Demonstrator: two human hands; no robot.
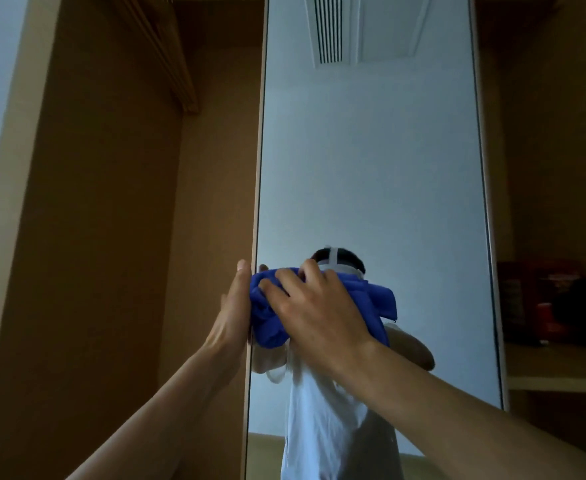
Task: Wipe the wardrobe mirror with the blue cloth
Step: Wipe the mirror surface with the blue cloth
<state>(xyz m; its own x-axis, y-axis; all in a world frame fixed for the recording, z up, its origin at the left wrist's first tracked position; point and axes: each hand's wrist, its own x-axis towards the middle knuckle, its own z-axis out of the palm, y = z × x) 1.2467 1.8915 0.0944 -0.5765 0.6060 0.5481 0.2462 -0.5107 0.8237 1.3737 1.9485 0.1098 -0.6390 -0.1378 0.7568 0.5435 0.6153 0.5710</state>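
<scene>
Cloth (380, 299): blue, bunched into a wad, pushed onto the glass right at the mirror's left edge, in the lower half of what's visible.
Right hand (319, 306): on top of the cloth, fingers bent and dug into the folds, so it grips and presses at once.
Left hand (234, 306): flat, fingers straight up, palm against the door edge (255, 202), just beside the cloth. Holds nothing; looks to me like it's steadying the door.
Mirror (371, 168): tall narrow panel, long axis up and down. It reflects a ceiling vent (328, 29) up top and a white shirt (319, 427) below.
Which way next: nearly all the bare glass lies above and to the right of the cloth, so I'd guess the stroke goes up or rightward, away from the left hand. Right hand's job, since it has the cloth.
Around: shelf (558, 379) on the right with red packets (548, 303), too dim to read.
</scene>
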